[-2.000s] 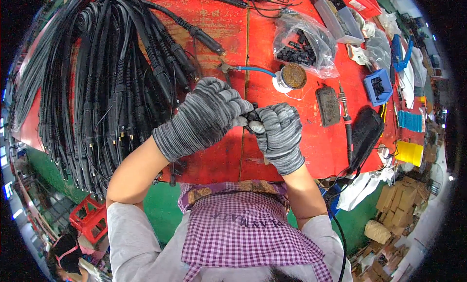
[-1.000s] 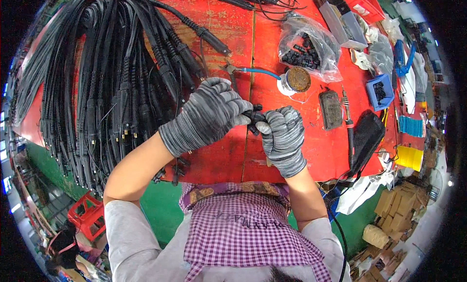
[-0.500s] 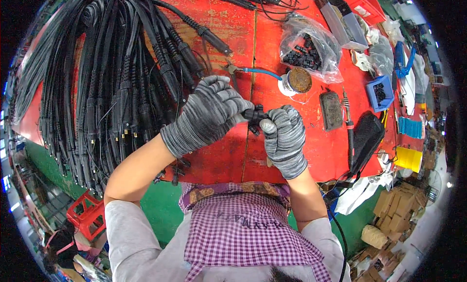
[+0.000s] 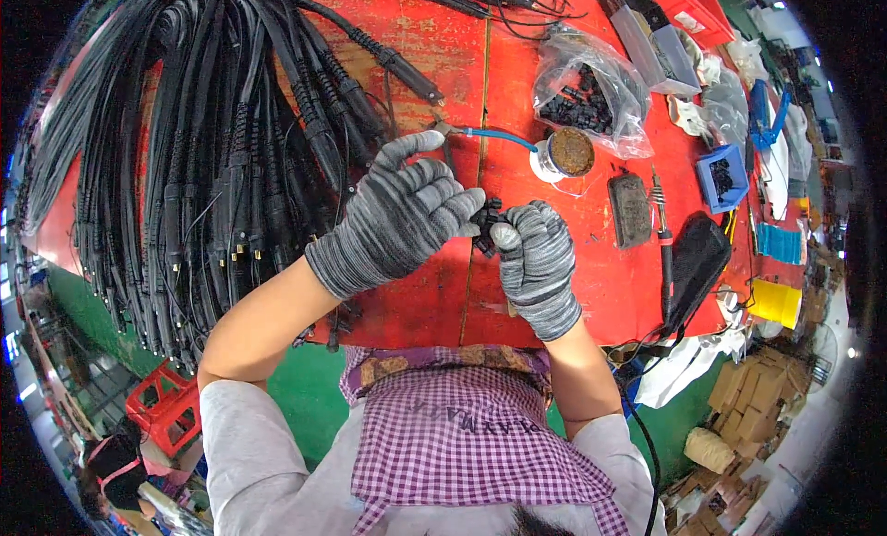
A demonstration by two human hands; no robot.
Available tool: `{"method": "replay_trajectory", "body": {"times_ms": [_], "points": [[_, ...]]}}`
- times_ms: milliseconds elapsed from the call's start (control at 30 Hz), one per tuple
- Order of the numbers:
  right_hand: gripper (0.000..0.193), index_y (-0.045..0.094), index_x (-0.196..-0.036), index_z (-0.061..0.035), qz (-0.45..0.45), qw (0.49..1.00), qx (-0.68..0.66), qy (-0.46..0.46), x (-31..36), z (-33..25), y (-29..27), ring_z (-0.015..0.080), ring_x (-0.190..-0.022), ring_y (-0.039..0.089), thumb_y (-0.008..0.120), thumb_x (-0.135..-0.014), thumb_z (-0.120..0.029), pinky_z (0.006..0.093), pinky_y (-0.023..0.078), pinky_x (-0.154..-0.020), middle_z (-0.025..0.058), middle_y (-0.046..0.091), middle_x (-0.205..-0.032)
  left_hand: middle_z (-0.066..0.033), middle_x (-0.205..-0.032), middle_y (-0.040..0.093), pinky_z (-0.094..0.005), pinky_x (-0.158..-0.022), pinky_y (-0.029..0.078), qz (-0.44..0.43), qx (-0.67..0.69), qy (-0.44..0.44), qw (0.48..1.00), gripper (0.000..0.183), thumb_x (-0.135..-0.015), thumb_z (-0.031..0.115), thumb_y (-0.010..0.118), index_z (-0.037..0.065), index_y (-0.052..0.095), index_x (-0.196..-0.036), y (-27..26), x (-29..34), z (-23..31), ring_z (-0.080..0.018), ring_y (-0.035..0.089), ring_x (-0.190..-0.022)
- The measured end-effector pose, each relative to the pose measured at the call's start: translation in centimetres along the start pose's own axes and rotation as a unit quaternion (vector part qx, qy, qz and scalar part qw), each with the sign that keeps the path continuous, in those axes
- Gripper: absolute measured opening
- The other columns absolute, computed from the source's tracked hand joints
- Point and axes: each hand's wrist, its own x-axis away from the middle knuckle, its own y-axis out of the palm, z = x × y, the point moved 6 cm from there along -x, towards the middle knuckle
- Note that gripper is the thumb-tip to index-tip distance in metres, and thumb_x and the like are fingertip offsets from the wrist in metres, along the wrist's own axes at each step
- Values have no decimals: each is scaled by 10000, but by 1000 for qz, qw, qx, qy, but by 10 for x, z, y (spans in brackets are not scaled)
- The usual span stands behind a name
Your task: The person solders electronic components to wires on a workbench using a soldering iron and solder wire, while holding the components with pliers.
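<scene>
Small black plastic parts (image 4: 486, 229) sit between my two gloved hands, above the red table; their exact shape is too small to make out. My left hand (image 4: 402, 213), in a grey striped glove, has its fingertips bent against them, while its index finger is lifted toward a pair of blue-handled cutting pliers (image 4: 494, 138). My right hand (image 4: 540, 263), gloved alike, is closed with the thumb pressed at the parts' right side. Its curled fingers hide whatever else lies in the palm. A thick bunch of black cables with plugs (image 4: 249, 166) spreads left of my left hand.
Beyond my right hand stand a round tin of brown paste (image 4: 570, 152) and a plastic bag of black parts (image 4: 587, 97). Farther right are a dark block (image 4: 630, 211), a soldering iron (image 4: 664, 249), a blue bin (image 4: 722, 178) and a grey tray (image 4: 651, 42).
My left index finger has lifted and straightened away from the other fingers. The black parts have shifted slightly between the hands; my right hand has barely moved.
</scene>
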Motion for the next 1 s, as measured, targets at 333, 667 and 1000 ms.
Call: {"method": "replay_trajectory", "body": {"times_ms": [333,667,1000], "points": [[160,519,-773,-44,-40,999,23,1,1,-2,3,295,-597,481,582,-733,-186,396,387,-550,114,494,-656,12,-700,529,-373,-898,350,-90,20,1,996,272,-656,296,612,154,610,-887,10,4,-4,-162,523,-712],[99,512,-759,-41,-29,998,40,-41,-8,-13,2,307,-608,496,533,-777,-136,389,396,-536,131,518,-676,-3,-662,508,-358,-879,362,-143,5,-13,990,265,-657,337,587,144,613,-838,15,3,-6,-138,521,-681],[141,522,-772,-59,-52,995,69,-59,-2,-13,7,295,-605,481,577,-730,-182,386,385,-536,122,495,-671,-53,-744,575,-340,-735,389,-285,140,-81,945,308,-792,391,461,131,590,-896,38,17,-14,-210,538,-750]]}}
